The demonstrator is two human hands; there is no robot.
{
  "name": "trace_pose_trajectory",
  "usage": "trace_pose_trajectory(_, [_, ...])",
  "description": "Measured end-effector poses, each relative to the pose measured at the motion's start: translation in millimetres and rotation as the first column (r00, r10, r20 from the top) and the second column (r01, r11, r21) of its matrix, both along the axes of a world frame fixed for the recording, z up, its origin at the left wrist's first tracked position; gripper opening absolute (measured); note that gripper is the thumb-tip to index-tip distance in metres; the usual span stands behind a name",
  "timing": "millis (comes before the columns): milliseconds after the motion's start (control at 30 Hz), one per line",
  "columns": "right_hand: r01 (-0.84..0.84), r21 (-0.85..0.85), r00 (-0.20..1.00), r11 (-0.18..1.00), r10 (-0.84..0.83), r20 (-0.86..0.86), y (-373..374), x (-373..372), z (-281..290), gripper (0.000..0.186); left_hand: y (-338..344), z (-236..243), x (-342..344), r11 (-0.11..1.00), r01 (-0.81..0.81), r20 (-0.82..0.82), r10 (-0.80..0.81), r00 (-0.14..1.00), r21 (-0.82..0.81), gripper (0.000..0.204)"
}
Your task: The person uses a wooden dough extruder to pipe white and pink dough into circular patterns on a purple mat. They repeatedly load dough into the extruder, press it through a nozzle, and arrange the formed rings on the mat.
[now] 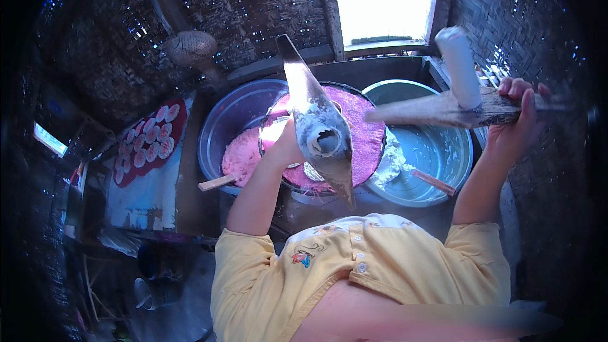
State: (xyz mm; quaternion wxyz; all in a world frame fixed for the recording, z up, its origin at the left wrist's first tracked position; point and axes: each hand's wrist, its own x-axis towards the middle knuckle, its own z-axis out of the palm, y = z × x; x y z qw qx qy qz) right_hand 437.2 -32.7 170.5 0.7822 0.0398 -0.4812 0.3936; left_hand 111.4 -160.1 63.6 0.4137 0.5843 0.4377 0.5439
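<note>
My left hand point(288, 144) is wrapped around a long pointed wooden press body point(329, 166) with a round hollow in its middle, dusted white inside. The press body is tilted over a round pink-covered surface point(364, 130); my left fingertips are hidden behind it. Out to the right, my right hand point(514, 114) grips one end of a wooden press plunger point(437, 111), slightly blurred. From the plunger's board a thick white peg point(460, 66) stands upward. The two press parts are apart.
A purple basin point(212, 114) at left holds pink dough point(242, 155) and a wooden-handled tool point(216, 183). The green basin point(461, 164) at right holds white dough point(391, 159) and another wooden handle point(434, 182). Round pink pieces point(152, 134) lie on red cloth, far left.
</note>
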Motion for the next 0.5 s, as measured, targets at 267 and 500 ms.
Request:
trace_pose_trajectory(267, [-0.019,-0.069,0.973,0.997,0.003,-0.229,-18.4,-35.5,-27.2,0.025,9.5,13.9,5.2,0.995,0.09,-0.317,-0.069,0.946,0.052,0.049])
trace_pose_trajectory(500, [0.033,-0.177,0.976,0.984,-0.07,-0.207,-15.6,-45.3,-30.7,0.02,9.1,9.7,11.0,0.986,0.108,0.353,-0.058,0.934,-0.125,0.044])
